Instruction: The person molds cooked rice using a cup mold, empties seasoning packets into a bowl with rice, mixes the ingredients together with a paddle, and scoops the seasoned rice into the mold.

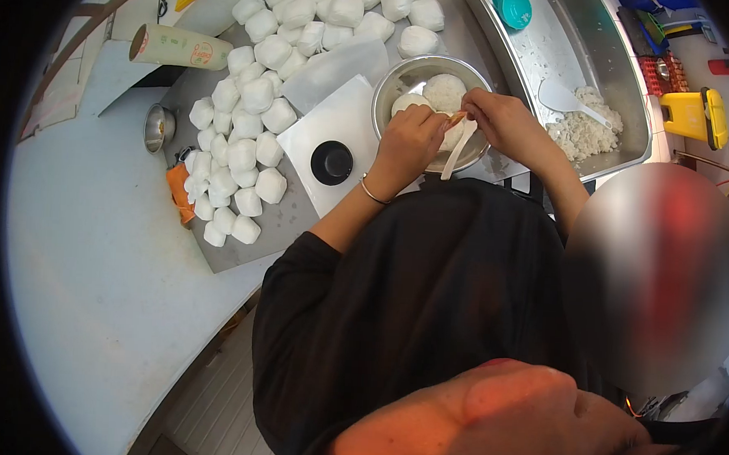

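While both hands meet above a round, shiny metal bowl (397,78), as the head view shows, the left hand (415,134) and the right hand (498,119) have their fingertips pinched close together around a small orange-brown piece (456,118); the fingers cover much of it, so what it is cannot be told. Beneath them, inside the bowl, sit rounded white balls of rice (445,91), partly hidden by the hands, and a pale flat-handled spoon (457,154) lies across the near rim; whether a finger touches it is unclear. By the look of things, the work is well along: dozens of rounded white wrapped bundles (256,95), which seem finished, are heaped left of the bowl and beyond it on a grey metal-topped desk (279,216). The balls in the bowl have no wrapping that can be seen, so they appear to be partway done. Left of the bowl, a small round black cup (332,163) stands on flat white sheets (303,139), probably the wrapping stock. To the right, a long stainless-steel tray (562,69) holds a heap of loose white rice (590,130) at its near end, with a white plastic paddle (561,98) resting on it, so some shaping is presumably left.
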